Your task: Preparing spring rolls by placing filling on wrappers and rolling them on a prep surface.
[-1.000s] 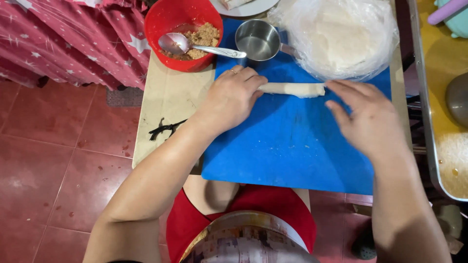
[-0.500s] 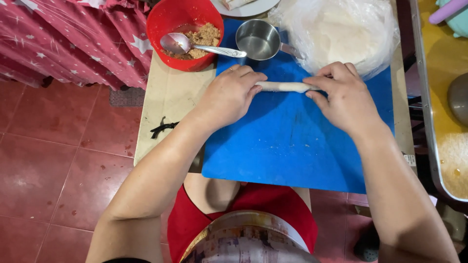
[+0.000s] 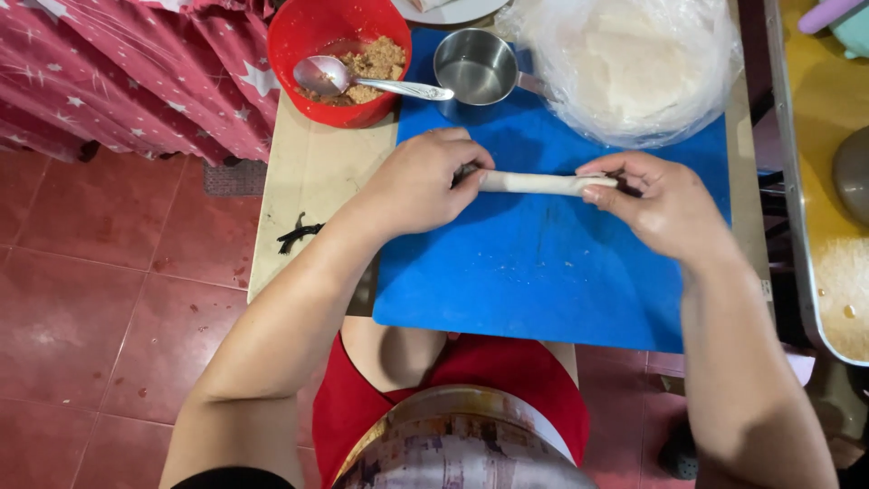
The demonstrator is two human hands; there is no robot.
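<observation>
With your left hand and right hand pinching the roll ends mid-frame, keep your fingers snug but soft so the thin wrap stays whole.

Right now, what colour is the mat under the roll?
Bright blue mat, plain, seen best from the head camera.

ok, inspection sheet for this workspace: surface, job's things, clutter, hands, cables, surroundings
Surface: blue cutting mat on a pale table.
Job's things: thin white roll, held at both ends over the mat.
Clutter: red bowl of brown filling with spoon; small steel pot; bagged white wrappers; black scrap.
Hands: left hand and right hand pinch the roll.
Cables: nothing seen.
Surroundings: red tiled floor, starred red cloth, yellow counter.
</observation>
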